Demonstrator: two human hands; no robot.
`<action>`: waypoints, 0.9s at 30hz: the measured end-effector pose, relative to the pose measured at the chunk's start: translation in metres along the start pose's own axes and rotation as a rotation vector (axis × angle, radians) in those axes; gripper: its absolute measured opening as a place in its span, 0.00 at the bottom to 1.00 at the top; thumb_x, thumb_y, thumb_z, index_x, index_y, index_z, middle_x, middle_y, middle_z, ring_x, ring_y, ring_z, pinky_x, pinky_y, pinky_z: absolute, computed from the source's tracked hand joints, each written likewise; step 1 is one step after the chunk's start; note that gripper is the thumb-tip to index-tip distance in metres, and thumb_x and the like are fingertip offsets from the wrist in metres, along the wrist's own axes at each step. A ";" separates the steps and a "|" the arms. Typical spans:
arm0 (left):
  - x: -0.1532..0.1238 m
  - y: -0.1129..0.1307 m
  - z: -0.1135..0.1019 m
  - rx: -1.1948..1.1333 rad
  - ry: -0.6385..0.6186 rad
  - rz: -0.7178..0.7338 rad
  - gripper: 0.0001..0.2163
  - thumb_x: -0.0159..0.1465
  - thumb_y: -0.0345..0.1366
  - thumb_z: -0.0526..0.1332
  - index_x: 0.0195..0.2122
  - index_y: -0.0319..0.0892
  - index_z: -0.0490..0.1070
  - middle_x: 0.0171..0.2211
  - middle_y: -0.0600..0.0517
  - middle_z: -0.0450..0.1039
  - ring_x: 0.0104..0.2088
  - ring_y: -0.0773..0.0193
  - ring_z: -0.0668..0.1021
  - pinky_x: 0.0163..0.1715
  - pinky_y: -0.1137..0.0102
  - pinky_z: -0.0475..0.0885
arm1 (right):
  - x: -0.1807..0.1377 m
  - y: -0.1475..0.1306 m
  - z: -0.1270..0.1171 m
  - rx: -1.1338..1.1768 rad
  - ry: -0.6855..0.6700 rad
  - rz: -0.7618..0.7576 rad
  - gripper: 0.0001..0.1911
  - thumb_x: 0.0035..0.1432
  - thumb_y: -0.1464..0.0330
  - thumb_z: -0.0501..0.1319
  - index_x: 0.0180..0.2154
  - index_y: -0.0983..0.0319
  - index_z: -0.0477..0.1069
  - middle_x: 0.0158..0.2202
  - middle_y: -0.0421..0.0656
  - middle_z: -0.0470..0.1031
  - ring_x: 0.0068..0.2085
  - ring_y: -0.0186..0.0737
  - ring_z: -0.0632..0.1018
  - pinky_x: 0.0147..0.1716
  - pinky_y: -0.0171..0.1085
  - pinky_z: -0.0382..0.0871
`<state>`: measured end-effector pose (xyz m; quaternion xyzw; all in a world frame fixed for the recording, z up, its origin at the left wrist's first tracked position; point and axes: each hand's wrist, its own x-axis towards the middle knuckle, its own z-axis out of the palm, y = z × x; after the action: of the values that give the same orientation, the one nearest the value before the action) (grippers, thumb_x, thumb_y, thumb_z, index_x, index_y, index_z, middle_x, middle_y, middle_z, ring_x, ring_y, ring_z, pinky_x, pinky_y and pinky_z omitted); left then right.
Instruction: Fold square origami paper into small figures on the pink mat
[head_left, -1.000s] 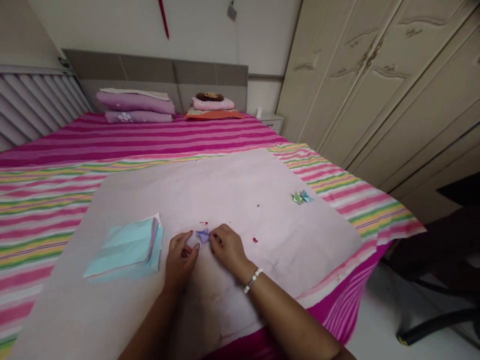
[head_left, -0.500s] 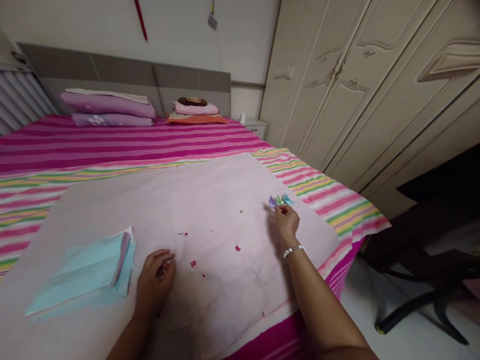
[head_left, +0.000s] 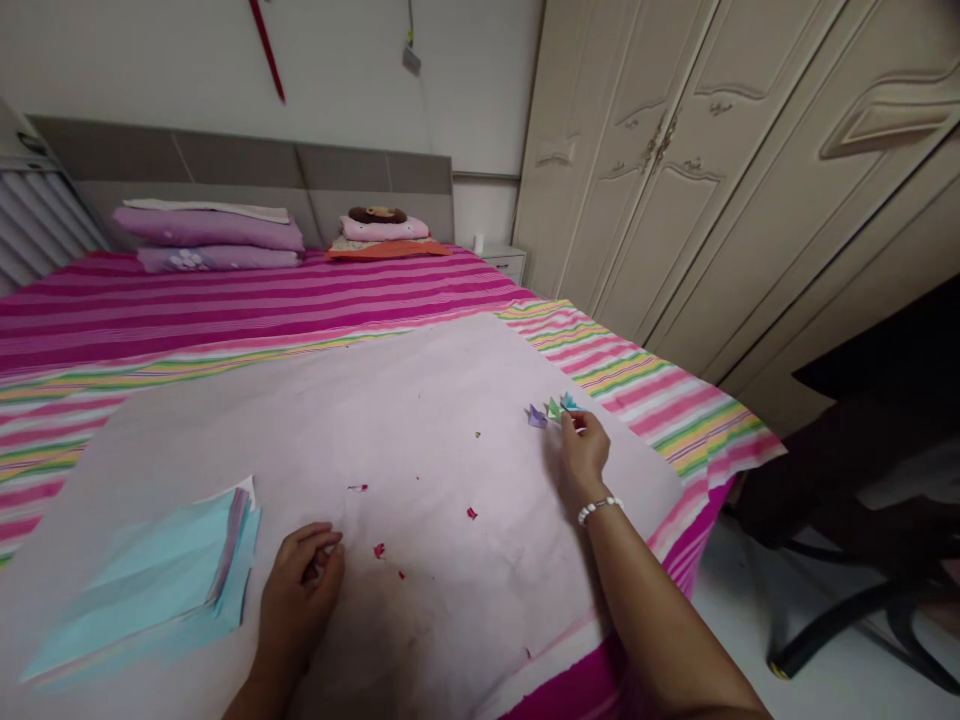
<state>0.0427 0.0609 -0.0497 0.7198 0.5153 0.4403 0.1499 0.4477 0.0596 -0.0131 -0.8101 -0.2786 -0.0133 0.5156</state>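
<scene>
My right hand (head_left: 586, 447), with a white bead bracelet, is at the right side of the large pale sheet (head_left: 420, 400). Its thumb and fingers pinch at the near edge of a small blue folded paper piece (head_left: 568, 401); the fingertips hide part of it. Just left of it stand a green folded paper piece (head_left: 553, 408) and a purple one (head_left: 536, 416). My left hand (head_left: 301, 578) rests on the sheet near the front, fingers curled toward the thumb; what lies inside them, if anything, is hidden.
Left of my left hand lies a stack of light blue paper (head_left: 142, 575). Small red scraps (head_left: 379, 551) are scattered on the sheet. Striped bedding (head_left: 315, 300) surrounds it, with folded quilts (head_left: 217, 230) at the headboard. A wardrobe (head_left: 675, 180) stands at right.
My right hand has shifted slightly right, from beside the green and purple pieces to the blue one. My left hand keeps its curled pose. The view has tilted slightly.
</scene>
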 end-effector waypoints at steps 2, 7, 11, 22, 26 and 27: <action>0.000 0.001 0.000 0.002 0.001 -0.005 0.09 0.59 0.40 0.59 0.32 0.41 0.74 0.40 0.47 0.70 0.27 0.66 0.73 0.23 0.71 0.72 | 0.013 0.008 -0.006 -0.004 0.057 0.003 0.19 0.54 0.61 0.54 0.42 0.67 0.72 0.39 0.52 0.75 0.35 0.45 0.74 0.36 0.41 0.65; 0.000 -0.001 -0.001 0.011 -0.002 0.002 0.08 0.59 0.40 0.59 0.33 0.42 0.74 0.40 0.47 0.70 0.27 0.67 0.73 0.23 0.72 0.73 | 0.047 0.028 -0.007 -0.020 0.028 0.015 0.22 0.48 0.65 0.58 0.44 0.69 0.72 0.40 0.54 0.74 0.36 0.48 0.75 0.37 0.44 0.66; -0.001 -0.004 -0.001 0.016 -0.008 0.019 0.08 0.59 0.40 0.59 0.33 0.42 0.73 0.40 0.47 0.70 0.27 0.67 0.73 0.23 0.72 0.72 | 0.058 0.032 0.000 -0.011 -0.033 -0.015 0.18 0.46 0.66 0.60 0.40 0.68 0.75 0.35 0.52 0.77 0.33 0.47 0.76 0.35 0.42 0.67; -0.001 -0.004 0.000 0.029 -0.015 -0.005 0.09 0.59 0.40 0.59 0.33 0.41 0.74 0.41 0.47 0.70 0.26 0.67 0.73 0.22 0.72 0.71 | 0.062 0.030 -0.002 -0.063 -0.037 -0.066 0.11 0.44 0.70 0.58 0.29 0.67 0.76 0.29 0.50 0.77 0.31 0.46 0.74 0.35 0.42 0.67; -0.001 -0.003 0.000 0.027 0.002 0.007 0.08 0.59 0.39 0.59 0.32 0.41 0.74 0.39 0.47 0.71 0.29 0.65 0.74 0.24 0.71 0.73 | 0.058 0.020 -0.011 -0.057 0.013 -0.089 0.12 0.45 0.68 0.58 0.33 0.67 0.75 0.34 0.51 0.74 0.32 0.44 0.73 0.35 0.43 0.67; -0.001 -0.002 0.000 0.018 0.001 0.014 0.08 0.59 0.38 0.59 0.32 0.41 0.74 0.40 0.47 0.70 0.29 0.65 0.74 0.25 0.71 0.73 | 0.056 0.015 -0.015 -0.048 0.038 -0.099 0.14 0.46 0.68 0.57 0.35 0.67 0.74 0.37 0.52 0.73 0.33 0.44 0.73 0.37 0.43 0.67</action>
<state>0.0416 0.0611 -0.0520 0.7244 0.5145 0.4371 0.1399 0.5060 0.0671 -0.0015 -0.8070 -0.3082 -0.0606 0.5000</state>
